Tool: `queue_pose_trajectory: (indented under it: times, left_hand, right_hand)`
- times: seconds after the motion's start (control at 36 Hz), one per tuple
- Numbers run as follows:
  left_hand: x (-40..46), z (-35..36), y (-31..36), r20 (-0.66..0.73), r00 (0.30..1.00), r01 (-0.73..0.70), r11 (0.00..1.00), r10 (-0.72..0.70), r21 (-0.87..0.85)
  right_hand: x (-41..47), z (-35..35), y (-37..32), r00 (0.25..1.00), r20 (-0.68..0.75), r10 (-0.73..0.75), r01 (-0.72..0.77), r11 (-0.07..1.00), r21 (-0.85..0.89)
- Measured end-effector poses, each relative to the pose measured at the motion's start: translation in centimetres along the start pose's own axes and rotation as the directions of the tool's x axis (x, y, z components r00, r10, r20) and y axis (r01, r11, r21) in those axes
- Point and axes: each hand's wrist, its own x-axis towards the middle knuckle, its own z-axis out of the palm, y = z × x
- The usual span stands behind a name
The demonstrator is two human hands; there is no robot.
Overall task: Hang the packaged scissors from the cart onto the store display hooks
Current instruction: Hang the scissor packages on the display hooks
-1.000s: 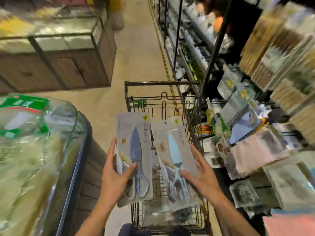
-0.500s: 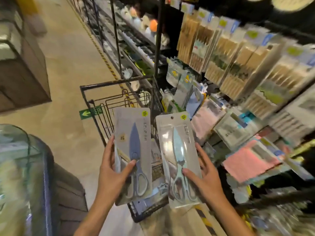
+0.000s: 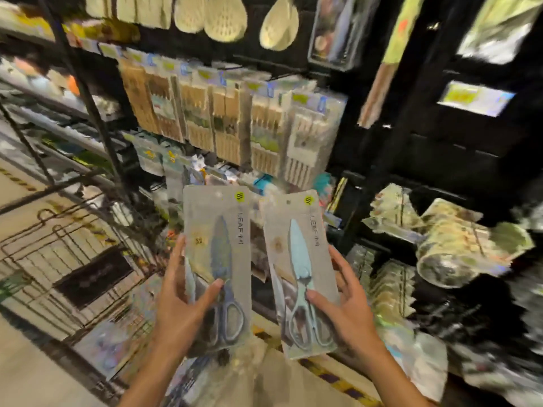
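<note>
While the picture is blurry from fast moving, the big dark store display (image 3: 382, 160) is filling the top and right side, with packs hanging in rows on it. Pale packs of wooden sticks (image 3: 229, 118) are hanging side by side near the middle, and cream spoon-shaped things (image 3: 226, 16) are hanging above them. The black wire cart (image 3: 73, 259) is sitting at the lower left, next to the shelves. In front of it all, two packs of scissors are being held up, side by side and nearly upright. The left hand (image 3: 182, 312) is gripping the pack with the dark blue scissors (image 3: 219, 268), with its thumb pressing on the front and its fingers wrapping behind the left edge. The right hand (image 3: 346, 312) is gripping the pack with the light blue scissors (image 3: 301, 271), thumb on the front and fingers behind the right edge. Both packs are hanging in the air below the rows of sticks, not touching any hook.
</note>
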Motion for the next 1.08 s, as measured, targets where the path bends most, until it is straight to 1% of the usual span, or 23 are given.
queue_pose_trajectory:
  times: [0.08,0.17,0.25,0.36,0.5,0.58,0.67,0.83,0.92,1.03,1.08]
  left_hand:
    - [-0.8,5.9,1.4,0.093,0.995,-0.027,0.999,0.029,-0.022]
    - [-2.7,12.5,4.1,0.152,0.983,-0.095,0.994,0.103,-0.059]
    - [-5.1,18.4,6.6,0.233,0.967,-0.068,0.987,0.101,-0.144]
    - [-8.1,24.9,9.2,0.316,0.944,-0.042,0.984,0.096,-0.176]
    - [-11.3,31.6,11.8,0.385,0.909,-0.090,0.977,0.159,-0.192]
    - [-12.5,34.6,13.2,0.417,0.889,-0.130,0.977,0.191,-0.170]
    - [-13.0,37.2,14.2,0.459,0.869,-0.122,0.979,0.185,-0.162]
    - [-12.0,41.2,16.3,0.501,0.819,-0.210,0.959,0.279,-0.190]
    - [-10.6,43.0,16.6,0.503,0.815,-0.201,0.954,0.289,-0.223]
    - [-8.7,44.9,16.9,0.547,0.785,-0.159,0.948,0.291,-0.275]
    - [-7.9,45.7,17.5,0.546,0.781,-0.153,0.940,0.305,-0.306]
  right_hand:
    - [-2.3,-6.4,0.2,0.995,-0.103,-0.004,0.003,1.000,-0.011]
    - [-4.9,-13.0,0.1,0.981,-0.192,-0.019,0.013,0.999,-0.032]
    - [-7.4,-19.3,0.2,0.963,-0.268,-0.016,0.013,1.000,-0.016]
    - [-10.8,-26.3,0.5,0.934,-0.357,-0.018,0.004,0.999,-0.040]
    - [-14.0,-33.3,0.6,0.894,-0.447,-0.028,0.010,0.999,-0.042]
    - [-15.3,-36.3,0.3,0.872,-0.488,-0.044,0.024,0.999,-0.048]
    - [-16.2,-38.8,0.4,0.843,-0.536,-0.042,0.024,0.999,-0.040]
    - [-15.7,-42.2,0.8,0.797,-0.603,-0.046,0.033,0.999,-0.033]
    - [-14.6,-43.1,0.6,0.775,-0.627,-0.080,0.063,0.997,-0.050]
    - [-13.0,-43.9,0.2,0.754,-0.649,-0.104,0.087,0.995,-0.058]
    - [-12.0,-44.3,-0.2,0.749,-0.652,-0.116,0.089,0.993,-0.075]
